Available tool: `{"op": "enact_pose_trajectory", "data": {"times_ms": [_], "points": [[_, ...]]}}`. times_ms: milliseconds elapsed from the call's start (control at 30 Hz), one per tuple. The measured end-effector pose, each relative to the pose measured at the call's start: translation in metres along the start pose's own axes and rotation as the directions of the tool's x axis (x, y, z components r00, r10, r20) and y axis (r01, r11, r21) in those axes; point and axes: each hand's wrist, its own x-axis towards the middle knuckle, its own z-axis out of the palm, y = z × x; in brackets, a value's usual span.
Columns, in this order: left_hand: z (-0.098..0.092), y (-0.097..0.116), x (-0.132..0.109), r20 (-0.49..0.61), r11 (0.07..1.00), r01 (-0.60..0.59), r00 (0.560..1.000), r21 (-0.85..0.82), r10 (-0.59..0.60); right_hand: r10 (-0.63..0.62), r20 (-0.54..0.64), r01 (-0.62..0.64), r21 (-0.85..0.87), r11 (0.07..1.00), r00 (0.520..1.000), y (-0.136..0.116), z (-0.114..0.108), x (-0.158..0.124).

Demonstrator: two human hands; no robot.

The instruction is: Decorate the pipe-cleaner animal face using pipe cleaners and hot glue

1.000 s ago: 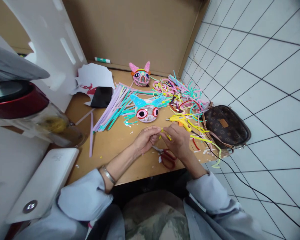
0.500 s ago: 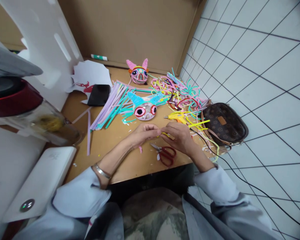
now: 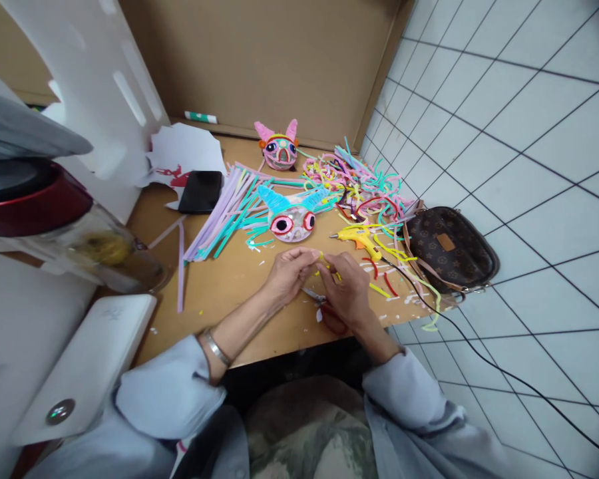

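My left hand [image 3: 290,273] and my right hand [image 3: 347,283] meet over the front of the table, fingertips pinched together. Between them is a short yellow pipe cleaner [image 3: 321,255], mostly hidden by the fingers. Red-handled scissors [image 3: 333,322] lie on the table beneath my right hand, partly covered by it. Just beyond my hands sits a mask-like craft head [image 3: 293,225] with blue ears and pink-and-red ringed eyes. A yellow glue gun [image 3: 358,238] lies to the right, its black cord running off the table.
A second craft head [image 3: 279,152] with pink ears stands at the back. Straight pipe cleaners [image 3: 224,213] and a tangled heap [image 3: 359,183] spread across the table [image 3: 229,293]. A phone [image 3: 201,191], jar [image 3: 104,249] and white power bank [image 3: 90,366] are left; a brown bag [image 3: 452,246] is right.
My right hand has shifted left and turned, now partly covering the scissors. My hands are closer together around the yellow pipe cleaner. Red and yellow pieces by the glue gun have come into sight.
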Motion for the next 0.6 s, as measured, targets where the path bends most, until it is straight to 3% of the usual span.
{"op": "enact_pose_trajectory", "data": {"times_ms": [167,367,500,600], "points": [[-0.004,-0.01,0.003,0.002,0.991,0.116,0.993,-0.07,-0.117,-0.064,0.029,0.067,-0.161,0.985,0.998,0.003,0.002,0.001],[-0.005,-0.012,0.004,0.011,0.989,0.128,0.992,-0.073,-0.128,-0.139,0.061,0.15,-0.246,0.958,0.988,0.006,0.002,0.005],[-0.006,-0.01,0.004,0.034,0.992,0.125,0.992,-0.023,-0.125,-0.14,0.086,0.153,-0.171,0.973,0.986,0.01,-0.003,0.01],[-0.007,-0.008,0.005,0.078,0.997,0.06,0.995,0.052,-0.064,-0.083,0.1,0.087,-0.039,0.995,0.992,0.016,-0.009,0.014]]}}
